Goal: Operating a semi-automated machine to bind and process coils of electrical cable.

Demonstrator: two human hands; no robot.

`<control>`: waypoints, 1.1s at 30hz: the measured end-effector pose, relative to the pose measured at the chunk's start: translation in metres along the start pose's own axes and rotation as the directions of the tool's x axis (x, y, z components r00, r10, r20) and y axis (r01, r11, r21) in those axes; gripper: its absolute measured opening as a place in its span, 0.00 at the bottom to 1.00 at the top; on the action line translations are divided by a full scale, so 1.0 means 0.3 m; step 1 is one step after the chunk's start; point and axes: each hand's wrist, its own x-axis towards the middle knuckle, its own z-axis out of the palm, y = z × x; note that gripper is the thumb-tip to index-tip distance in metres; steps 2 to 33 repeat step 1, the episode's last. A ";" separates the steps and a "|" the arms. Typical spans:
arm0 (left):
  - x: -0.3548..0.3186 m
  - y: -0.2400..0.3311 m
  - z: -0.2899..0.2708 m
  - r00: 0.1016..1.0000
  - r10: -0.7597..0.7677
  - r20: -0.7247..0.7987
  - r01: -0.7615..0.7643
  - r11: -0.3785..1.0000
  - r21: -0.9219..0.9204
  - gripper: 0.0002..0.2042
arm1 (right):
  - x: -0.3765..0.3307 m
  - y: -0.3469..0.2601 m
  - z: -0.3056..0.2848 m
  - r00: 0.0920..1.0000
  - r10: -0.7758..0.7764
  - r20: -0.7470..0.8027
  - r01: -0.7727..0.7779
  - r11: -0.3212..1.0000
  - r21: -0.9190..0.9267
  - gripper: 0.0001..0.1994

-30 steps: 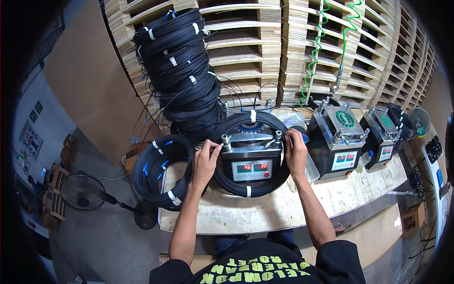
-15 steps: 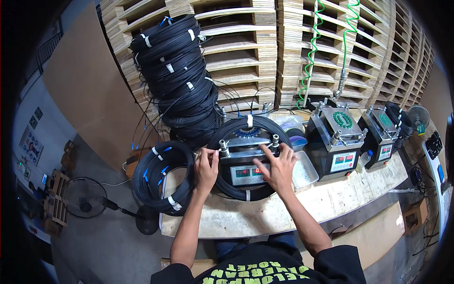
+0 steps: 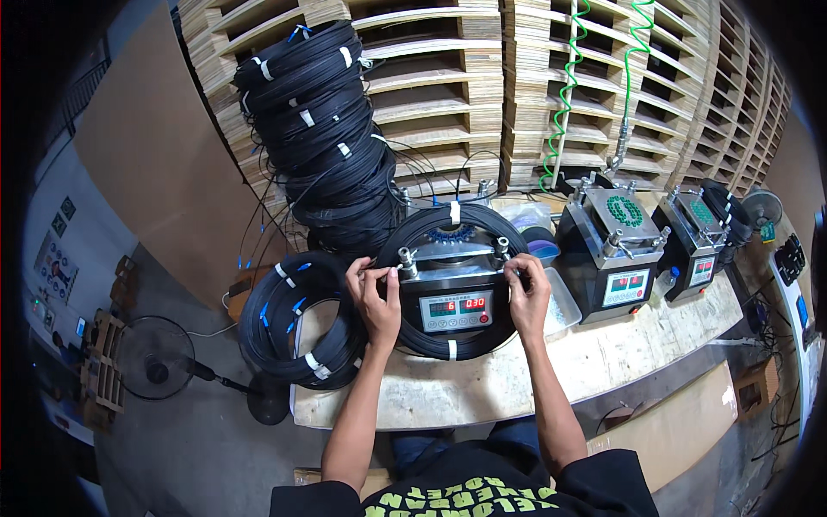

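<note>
Left hand (image 3: 376, 297) pinching black cable coil (image 3: 457, 349) at left of grey machine (image 3: 454, 293), right hand (image 3: 527, 295) gripping coil's right side, white tape bands on coil, 2 red-digit displays on machine front

Three red-digit displays: a wide rectangular display panel (image 3: 456, 310) with a red button on the front of the centre machine at 6 o'clock of its cable coil, a smaller display (image 3: 627, 286) on the middle machine at 3 o'clock of the first, and a third display (image 3: 703, 270) on the far machine further toward 3 o'clock. Wall signs (image 3: 59, 246), green and white, hang at frame 9 o'clock; a clear plastic bag (image 3: 524, 214) lies behind the centre machine at 1 o'clock.
</note>
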 end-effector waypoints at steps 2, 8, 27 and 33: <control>0.000 0.003 0.011 0.997 -0.082 0.010 0.082 0.980 -0.182 0.07 | -0.001 0.002 0.004 1.000 0.008 -0.012 -0.008 1.000 -0.022 0.04; 0.000 0.003 0.011 0.997 -0.082 0.010 0.082 0.980 -0.182 0.07 | -0.001 0.002 0.004 1.000 0.008 -0.012 -0.008 1.000 -0.022 0.04; 0.000 0.003 0.011 0.997 -0.082 0.010 0.082 0.980 -0.182 0.07 | -0.001 0.002 0.004 1.000 0.008 -0.012 -0.008 1.000 -0.022 0.04; 0.000 0.003 0.011 0.997 -0.082 0.010 0.082 0.980 -0.182 0.07 | -0.001 0.002 0.004 1.000 0.008 -0.012 -0.008 1.000 -0.022 0.04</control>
